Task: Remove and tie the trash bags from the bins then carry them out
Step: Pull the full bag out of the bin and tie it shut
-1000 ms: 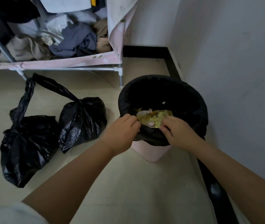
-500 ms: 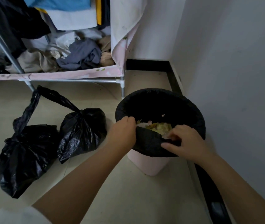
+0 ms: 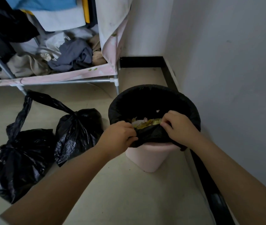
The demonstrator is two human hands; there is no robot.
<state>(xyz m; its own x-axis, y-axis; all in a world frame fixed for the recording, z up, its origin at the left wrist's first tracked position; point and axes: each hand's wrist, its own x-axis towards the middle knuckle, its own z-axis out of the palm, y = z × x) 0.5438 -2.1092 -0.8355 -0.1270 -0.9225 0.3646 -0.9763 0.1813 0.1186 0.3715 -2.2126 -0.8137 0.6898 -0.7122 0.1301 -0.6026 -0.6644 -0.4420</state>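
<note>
Both hands are on the liner, right at the near rim of the round pale pink plastic bin in the corner. The left hand has its grip curled tight round a fold of the black plastic trash bag lining that bin, fingertips tucked under and out of sight. The right hand pinches the same near edge between thumb and bent fingers, and the plastic between the two hands is bunched and lifted off the rim, while the far edge is folded over the bin's lip. Inside, a heap of yellowish and whitish scraps shows just behind the knuckles; what they are is hard to make out, and the depth of the bag is lost in black. On the beige tiled floor to the left sit two tied black trash bags, the larger one nearer and the smaller one just beside the bin, their long knotted tails meeting at the leg of the metal-framed clothes rack. That rack, with its pink fabric shelf, carries a crumpled pile of grey and tan clothes; its upper part is cut off by the frame. The grey wall closes off the right side.
</note>
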